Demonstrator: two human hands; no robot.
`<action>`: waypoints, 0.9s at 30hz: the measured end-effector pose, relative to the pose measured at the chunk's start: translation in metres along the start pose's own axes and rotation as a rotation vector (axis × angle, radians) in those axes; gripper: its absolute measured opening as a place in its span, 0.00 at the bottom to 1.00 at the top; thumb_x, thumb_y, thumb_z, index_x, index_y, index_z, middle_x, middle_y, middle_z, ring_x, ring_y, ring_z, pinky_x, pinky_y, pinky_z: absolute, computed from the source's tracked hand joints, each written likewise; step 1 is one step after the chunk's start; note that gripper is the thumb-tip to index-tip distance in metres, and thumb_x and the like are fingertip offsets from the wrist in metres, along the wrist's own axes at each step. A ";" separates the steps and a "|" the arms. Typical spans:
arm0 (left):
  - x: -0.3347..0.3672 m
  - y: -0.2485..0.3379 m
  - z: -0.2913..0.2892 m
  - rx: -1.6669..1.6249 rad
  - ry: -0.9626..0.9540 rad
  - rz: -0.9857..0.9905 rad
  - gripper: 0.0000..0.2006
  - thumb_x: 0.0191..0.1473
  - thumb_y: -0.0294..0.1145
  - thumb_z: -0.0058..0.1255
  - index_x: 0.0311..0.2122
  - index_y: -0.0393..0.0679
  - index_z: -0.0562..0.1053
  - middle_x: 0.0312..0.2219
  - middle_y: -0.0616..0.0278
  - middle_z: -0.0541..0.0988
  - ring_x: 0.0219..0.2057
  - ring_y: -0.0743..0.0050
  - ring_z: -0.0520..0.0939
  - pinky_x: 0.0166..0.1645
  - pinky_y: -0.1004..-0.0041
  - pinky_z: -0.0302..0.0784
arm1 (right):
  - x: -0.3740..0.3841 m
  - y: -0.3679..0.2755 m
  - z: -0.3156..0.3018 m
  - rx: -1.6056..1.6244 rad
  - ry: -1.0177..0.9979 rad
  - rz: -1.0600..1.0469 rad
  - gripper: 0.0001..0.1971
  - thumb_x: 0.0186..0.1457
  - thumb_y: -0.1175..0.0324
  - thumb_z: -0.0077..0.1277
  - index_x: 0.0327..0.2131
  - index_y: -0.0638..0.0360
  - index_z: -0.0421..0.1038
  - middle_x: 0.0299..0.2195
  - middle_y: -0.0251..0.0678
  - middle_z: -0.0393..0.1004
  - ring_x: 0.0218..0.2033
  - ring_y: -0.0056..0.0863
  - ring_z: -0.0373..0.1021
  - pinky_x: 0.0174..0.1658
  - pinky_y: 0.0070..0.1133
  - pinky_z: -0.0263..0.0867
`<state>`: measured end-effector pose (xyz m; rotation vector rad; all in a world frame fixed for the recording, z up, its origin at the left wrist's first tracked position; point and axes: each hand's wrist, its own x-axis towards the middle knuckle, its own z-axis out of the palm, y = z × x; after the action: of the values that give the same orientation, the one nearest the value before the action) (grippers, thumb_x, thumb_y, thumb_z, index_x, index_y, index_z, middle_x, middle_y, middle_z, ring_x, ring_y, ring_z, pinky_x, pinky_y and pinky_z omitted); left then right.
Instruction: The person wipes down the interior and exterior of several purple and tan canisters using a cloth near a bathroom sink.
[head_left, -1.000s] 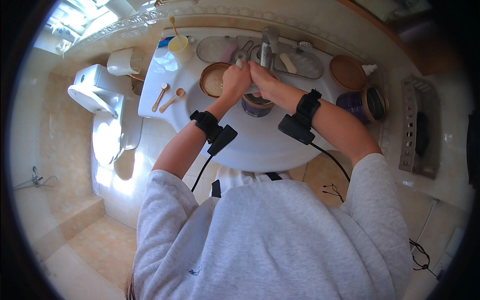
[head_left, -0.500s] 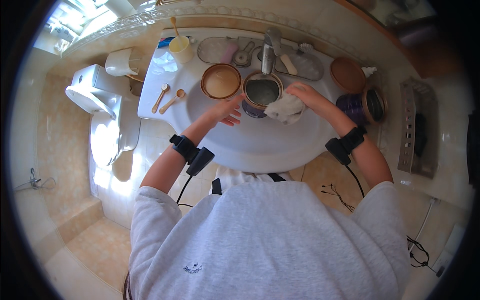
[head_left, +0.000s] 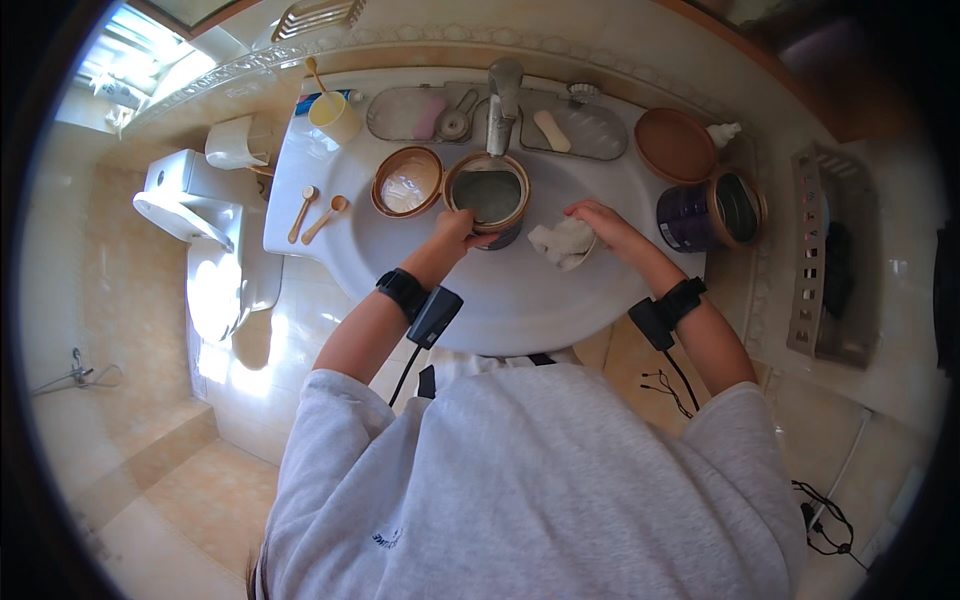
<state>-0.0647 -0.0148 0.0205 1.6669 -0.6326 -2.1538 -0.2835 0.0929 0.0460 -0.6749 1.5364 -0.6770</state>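
Below the tap in the washbasin [head_left: 400,285] stands a round can [head_left: 511,229] with a brown rim, a grey inside and a dark purple side, tilted slightly toward me. My left hand [head_left: 458,232] is closed on the near left part of its rim. To the right of the can, my right hand [head_left: 603,224] pinches a crumpled white cloth [head_left: 566,243], which hangs over the basin, apart from the can. A round brown lid [head_left: 377,187], pale and shiny inside, lies left of the can.
A metal tap [head_left: 498,125] rises behind the can. Two scoops [head_left: 325,219] lie on the left counter, near a yellow cup [head_left: 335,120]. At right are a brown lid [head_left: 675,145] and a second purple can [head_left: 688,218] on its side. A basket [head_left: 815,260] stands farther right.
My left hand has gone from open beside the can to gripping its rim. My right hand has drawn the cloth away from the can. The whole view has shifted slightly.
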 end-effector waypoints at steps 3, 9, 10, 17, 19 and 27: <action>-0.021 0.007 -0.005 0.077 -0.021 -0.013 0.15 0.46 0.20 0.32 0.42 0.29 0.57 0.35 0.45 0.68 0.31 0.54 0.75 0.28 0.68 0.80 | -0.005 -0.006 0.011 0.073 -0.022 0.003 0.21 0.47 0.57 0.38 0.42 0.60 0.62 0.38 0.35 0.65 0.39 0.25 0.62 0.43 0.18 0.57; -0.068 0.009 -0.013 0.296 -0.106 0.152 0.16 0.45 0.20 0.33 0.42 0.30 0.58 0.31 0.47 0.70 0.26 0.58 0.77 0.25 0.71 0.79 | -0.002 -0.050 0.054 -0.093 -0.175 -0.067 0.25 0.45 0.56 0.40 0.43 0.66 0.60 0.39 0.39 0.66 0.40 0.25 0.63 0.43 0.18 0.57; -0.074 0.010 -0.013 0.327 -0.095 0.182 0.16 0.45 0.20 0.34 0.43 0.31 0.58 0.30 0.47 0.70 0.24 0.60 0.77 0.25 0.72 0.79 | 0.010 -0.043 0.057 -0.147 -0.201 -0.031 0.24 0.44 0.57 0.42 0.41 0.66 0.62 0.37 0.39 0.67 0.37 0.25 0.64 0.41 0.18 0.58; -0.101 0.034 -0.041 0.503 -0.003 0.135 0.26 0.48 0.47 0.37 0.48 0.39 0.55 0.35 0.53 0.70 0.29 0.63 0.76 0.30 0.73 0.75 | 0.009 -0.046 0.070 -0.044 -0.186 0.098 0.16 0.41 0.64 0.43 0.32 0.67 0.66 0.28 0.37 0.69 0.26 0.24 0.67 0.31 0.19 0.62; -0.093 0.041 -0.081 0.528 -0.095 0.215 0.36 0.43 0.63 0.33 0.49 0.40 0.55 0.39 0.53 0.68 0.32 0.67 0.73 0.35 0.74 0.69 | 0.006 -0.049 0.073 0.061 -0.205 0.107 0.15 0.41 0.64 0.43 0.31 0.66 0.66 0.27 0.36 0.68 0.26 0.24 0.66 0.30 0.18 0.62; -0.063 -0.001 -0.113 -0.329 -0.555 -0.026 0.43 0.39 0.71 0.25 0.54 0.47 0.48 0.52 0.50 0.53 0.52 0.47 0.55 0.53 0.52 0.51 | -0.007 -0.070 0.087 0.315 -0.336 0.182 0.09 0.41 0.65 0.45 0.25 0.61 0.66 0.20 0.32 0.66 0.21 0.22 0.65 0.25 0.18 0.63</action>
<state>0.0609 0.0038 0.0469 0.9142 -0.3606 -2.5832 -0.1946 0.0500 0.0981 -0.3816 1.1340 -0.6150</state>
